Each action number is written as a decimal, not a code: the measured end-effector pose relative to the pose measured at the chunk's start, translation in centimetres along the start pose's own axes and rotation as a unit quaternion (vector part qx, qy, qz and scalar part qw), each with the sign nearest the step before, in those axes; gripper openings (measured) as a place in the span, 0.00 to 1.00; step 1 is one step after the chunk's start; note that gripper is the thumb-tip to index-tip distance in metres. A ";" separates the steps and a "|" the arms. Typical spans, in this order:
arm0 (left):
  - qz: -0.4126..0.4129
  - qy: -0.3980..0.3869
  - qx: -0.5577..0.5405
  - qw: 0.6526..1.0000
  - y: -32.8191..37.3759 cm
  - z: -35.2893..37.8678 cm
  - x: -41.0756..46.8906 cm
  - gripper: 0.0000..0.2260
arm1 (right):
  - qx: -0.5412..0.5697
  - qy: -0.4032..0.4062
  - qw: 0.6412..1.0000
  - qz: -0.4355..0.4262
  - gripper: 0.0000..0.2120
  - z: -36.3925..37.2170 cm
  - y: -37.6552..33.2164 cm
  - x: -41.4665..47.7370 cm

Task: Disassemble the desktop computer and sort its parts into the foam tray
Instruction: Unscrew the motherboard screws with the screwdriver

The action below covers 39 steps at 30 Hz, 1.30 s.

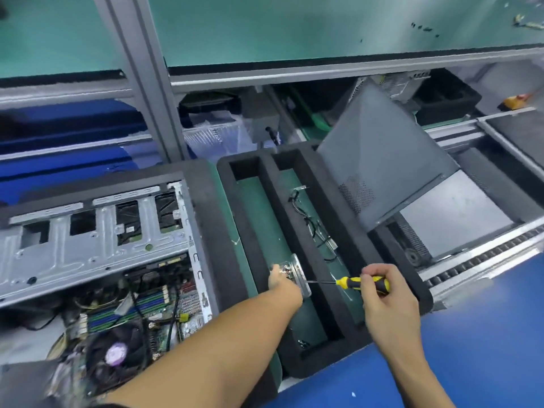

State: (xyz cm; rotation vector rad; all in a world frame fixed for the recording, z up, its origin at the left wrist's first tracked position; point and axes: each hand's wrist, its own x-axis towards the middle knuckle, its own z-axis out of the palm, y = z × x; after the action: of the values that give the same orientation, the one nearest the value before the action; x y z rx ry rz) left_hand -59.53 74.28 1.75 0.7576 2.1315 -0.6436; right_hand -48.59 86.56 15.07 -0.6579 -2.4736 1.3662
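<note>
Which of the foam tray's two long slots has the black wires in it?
The right slot, beside the leaning grey panel: black wires lie along its green floor. The left slot, nearer the computer case, shows mostly bare green floor.

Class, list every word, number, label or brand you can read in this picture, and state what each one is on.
No text here can be read.
The round purple sticker on the computer's fan: print blurred.
The white label in a case bay: too small to read.
Marks on the clear plastic bag behind: blurred.
The screwdriver handle: no print shows.
</note>
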 end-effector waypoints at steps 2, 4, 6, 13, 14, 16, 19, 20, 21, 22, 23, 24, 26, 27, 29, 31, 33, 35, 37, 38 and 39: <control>0.026 -0.019 -0.067 0.997 -0.6 -1.0 -1.2 0.20 | -0.010 -0.023 1.000 -0.018 0.08 1.0 -1.1 0.3; 0.039 0.007 -0.104 0.994 -1.9 -2.2 -3.3 0.17 | -0.019 -0.027 0.998 -0.046 0.08 2.2 -3.0 0.8; 0.049 0.055 -0.105 0.992 -3.4 -3.0 -5.8 0.15 | -0.010 -0.012 0.997 -0.073 0.08 3.3 -5.5 1.3; 0.107 0.237 -0.125 0.957 -8.8 -0.3 -15.4 0.06 | 0.086 -0.017 0.985 -0.150 0.05 8.1 -13.7 -0.1; 0.123 0.284 -0.122 0.943 -9.7 0.6 -16.7 0.07 | 0.100 -0.021 0.982 -0.158 0.05 8.9 -14.6 -0.8; 0.138 0.379 -0.136 0.905 -11.6 3.0 -18.9 0.10 | 0.133 -0.022 0.977 -0.166 0.04 10.6 -15.9 -2.1; 0.149 0.477 -0.207 0.841 -14.0 7.2 -21.2 0.11 | 0.173 -0.026 0.970 -0.172 0.04 12.9 -17.1 -4.0; 0.150 0.491 -0.225 0.828 -14.4 8.6 -21.7 0.10 | 0.177 -0.025 0.968 -0.175 0.05 13.6 -17.4 -4.7; 0.147 0.506 -0.229 0.818 -14.6 9.6 -22.1 0.10 | 0.181 -0.021 0.967 -0.177 0.05 14.3 -17.6 -5.3; 0.142 0.524 -0.219 0.811 -14.5 10.5 -22.2 0.10 | 0.185 -0.013 0.967 -0.177 0.05 14.9 -17.6 -5.8; 0.130 0.538 -0.215 0.804 -14.1 11.2 -22.3 0.10 | 0.187 -0.003 0.967 -0.175 0.05 15.4 -17.6 -6.3; 0.112 0.537 -0.227 0.805 -13.6 11.9 -22.3 0.08 | 0.189 0.007 0.967 -0.169 0.05 15.9 -17.5 -6.7; 0.038 0.495 -0.236 0.835 -13.1 13.3 -22.0 0.07 | 0.192 0.023 0.969 -0.153 0.05 16.6 -17.1 -7.4; -0.009 0.466 -0.230 0.854 -13.2 14.2 -21.5 0.09 | 0.193 0.030 0.970 -0.144 0.04 16.9 -16.8 -7.6; -0.095 0.406 -0.243 0.876 -13.9 16.1 -20.7 0.16 | 0.196 0.041 0.972 -0.122 0.02 17.4 -16.2 -8.0; -0.151 0.390 -0.283 0.863 -14.9 17.4 -20.3 0.19 | 0.203 0.052 0.973 -0.094 0.02 17.7 -15.5 -8.4; -0.157 0.391 -0.280 0.863 -15.7 17.7 -19.9 0.21 | 0.206 0.061 0.974 -0.068 0.02 18.0 -14.8 -8.9; -0.137 0.382 -0.271 0.873 -16.2 18.0 -19.6 0.21 | 0.211 0.065 0.974 -0.048 0.04 18.2 -14.3 -9.4; -0.121 0.340 -0.254 0.898 -16.5 18.2 -19.4 0.20 | 0.216 0.063 0.974 -0.040 0.03 18.2 -13.8 -9.8; -0.113 0.312 -0.227 0.915 -16.5 18.4 -19.3 0.22 | 0.218 0.060 0.973 -0.038 0.01 18.2 -13.6 -10.0; -0.106 0.288 -0.205 0.929 -16.5 18.5 -19.2 0.24 | 0.221 0.058 0.973 -0.036 0.01 18.2 -13.4 -10.1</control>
State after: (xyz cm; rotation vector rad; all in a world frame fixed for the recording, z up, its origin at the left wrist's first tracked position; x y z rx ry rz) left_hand -51.68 44.97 9.55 0.5211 2.7902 -0.0519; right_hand -50.89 61.96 16.71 -0.5206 -1.9831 1.7167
